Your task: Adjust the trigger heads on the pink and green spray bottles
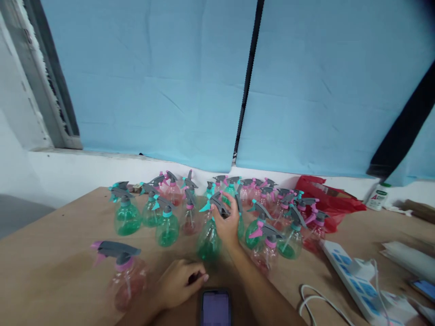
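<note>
My right hand [228, 217] reaches forward and grips the grey spray head of a green spray bottle [208, 242] with a turquoise nozzle and collar. That bottle stands upright on the table, and my fingers partly hide its top. My left hand [181, 283] rests loosely curled near the front edge, with no object showing in it. Left of it stands a pink spray bottle [129, 283] with a grey and pink head, partly behind my forearm. Close to my right forearm is another pink spray bottle [265, 256]. A phone [215, 308] lies between my arms.
Several green and pink spray bottles [127, 219] crowd the wooden table [50, 267] toward the wall. At right are a red plastic bag [335, 203], a white bottle [378, 197], a power strip [353, 280] with plugs, a white cable [317, 294] and a second phone [424, 287].
</note>
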`<action>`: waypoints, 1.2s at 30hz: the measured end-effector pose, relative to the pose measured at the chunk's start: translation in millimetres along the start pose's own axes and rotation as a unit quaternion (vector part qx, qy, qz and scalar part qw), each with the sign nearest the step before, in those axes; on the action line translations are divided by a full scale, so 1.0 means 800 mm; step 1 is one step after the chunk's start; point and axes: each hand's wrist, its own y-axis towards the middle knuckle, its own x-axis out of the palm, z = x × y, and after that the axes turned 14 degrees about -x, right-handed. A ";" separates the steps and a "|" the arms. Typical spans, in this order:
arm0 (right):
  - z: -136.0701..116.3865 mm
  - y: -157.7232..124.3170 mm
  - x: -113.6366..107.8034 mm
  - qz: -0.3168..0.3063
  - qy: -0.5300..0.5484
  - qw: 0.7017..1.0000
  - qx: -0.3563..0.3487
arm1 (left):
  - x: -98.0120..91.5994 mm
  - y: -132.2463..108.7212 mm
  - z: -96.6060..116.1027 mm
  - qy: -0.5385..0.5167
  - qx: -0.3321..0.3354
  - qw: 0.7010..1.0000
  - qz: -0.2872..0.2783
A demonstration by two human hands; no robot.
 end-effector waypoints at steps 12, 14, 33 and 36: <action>0.032 -0.022 -0.026 -0.182 0.048 0.979 0.075 | -0.008 0.001 0.004 -0.002 -0.023 1.000 -0.003; 0.030 -0.015 -0.027 -0.232 0.073 0.966 0.090 | -0.008 0.001 0.004 0.000 -0.022 1.000 0.001; 0.022 -0.007 -0.038 -0.241 0.123 0.948 0.167 | -0.014 0.003 0.011 -0.005 -0.020 1.000 -0.002; 0.020 -0.005 -0.037 -0.250 0.130 0.948 0.147 | -0.011 0.004 0.008 -0.010 -0.018 1.000 0.002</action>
